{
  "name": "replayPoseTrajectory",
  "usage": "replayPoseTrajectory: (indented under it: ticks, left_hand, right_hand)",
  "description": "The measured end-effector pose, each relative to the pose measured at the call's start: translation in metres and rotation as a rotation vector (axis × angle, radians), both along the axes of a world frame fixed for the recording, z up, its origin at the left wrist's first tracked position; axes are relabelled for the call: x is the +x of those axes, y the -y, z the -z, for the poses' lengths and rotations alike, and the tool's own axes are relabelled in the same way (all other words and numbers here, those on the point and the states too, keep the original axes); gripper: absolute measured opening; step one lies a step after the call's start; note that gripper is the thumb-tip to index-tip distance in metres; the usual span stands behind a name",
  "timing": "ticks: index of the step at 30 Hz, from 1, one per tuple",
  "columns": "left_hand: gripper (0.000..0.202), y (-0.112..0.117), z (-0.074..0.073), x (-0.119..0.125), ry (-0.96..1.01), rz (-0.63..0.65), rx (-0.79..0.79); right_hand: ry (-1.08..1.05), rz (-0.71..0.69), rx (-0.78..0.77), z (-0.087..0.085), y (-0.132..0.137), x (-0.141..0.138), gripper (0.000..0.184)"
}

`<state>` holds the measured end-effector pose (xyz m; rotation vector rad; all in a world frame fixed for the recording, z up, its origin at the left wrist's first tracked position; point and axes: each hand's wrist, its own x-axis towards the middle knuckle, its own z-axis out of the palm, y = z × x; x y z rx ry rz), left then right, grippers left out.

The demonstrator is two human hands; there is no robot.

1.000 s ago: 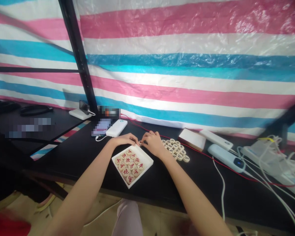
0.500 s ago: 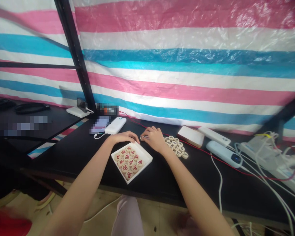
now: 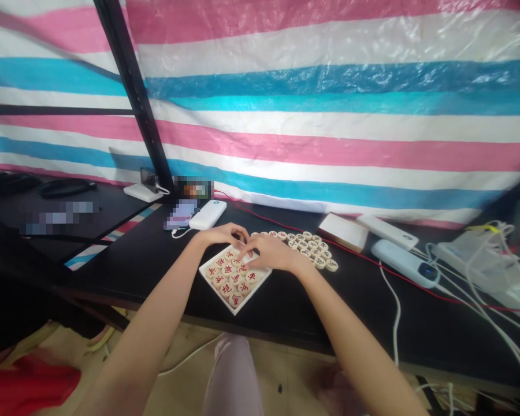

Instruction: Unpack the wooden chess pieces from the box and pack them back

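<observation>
Left hand (image 3: pixel 225 234) bent over the far corner of the white box (image 3: pixel 255 289), fingers curled; can't tell if it's gripping the rim or a piece. Right hand (image 3: pixel 271 253) arched over the box's far right side, fingers bunched and pointing left, nearly meeting the left; can't tell if a piece is pinched. Box is square, shallow, open-topped, thin smooth walls, set cornerwise near the front edge of the black matte table (image 3: pixel 329 312). Inside: red-lettered pieces (image 3: pixel 227 270), round cream discs, flat, packed tight. Loose pieces (image 3: pixel 313 245), same disc shape, mostly dark characters, clustered right of the box. Further out: white power bank (image 3: pixel 208 215), glossy, rounded, back left; flat white box with brown sides (image 3: pixel 343 232), back right; pale blue device (image 3: pixel 405 264), rounded, beside it. Thin red cable (image 3: pixel 260 218) runs behind. Backdrop: striped sheet (image 3: pixel 329 127), shiny, creased, plastic-looking.
</observation>
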<state>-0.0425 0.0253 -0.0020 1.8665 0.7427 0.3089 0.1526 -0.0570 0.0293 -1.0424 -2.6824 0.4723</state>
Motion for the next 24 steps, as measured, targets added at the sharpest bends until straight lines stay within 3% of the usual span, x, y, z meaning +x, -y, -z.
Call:
replayPoseTrajectory:
  ticks: [5, 8, 14, 24]
  left_hand:
    - [0.030, 0.001, -0.002, 0.001, -0.052, -0.021, 0.048]
    - [0.031, 0.001, -0.004, 0.001, -0.067, -0.014, 0.051]
    - [0.035, -0.001, -0.002, 0.001, -0.113, -0.032, 0.096]
    - [0.033, 0.000, -0.001, 0.001, -0.113, -0.028, 0.109]
  right_hand:
    - [0.101, 0.123, 0.163, 0.002, 0.006, -0.008, 0.016]
    - [0.158, 0.182, 0.217, 0.004, 0.008, -0.012, 0.024]
    - [0.242, 0.274, 0.241, 0.004, 0.014, -0.025, 0.036]
    - [0.159, 0.268, 0.183, 0.006, 0.008, -0.017, 0.025]
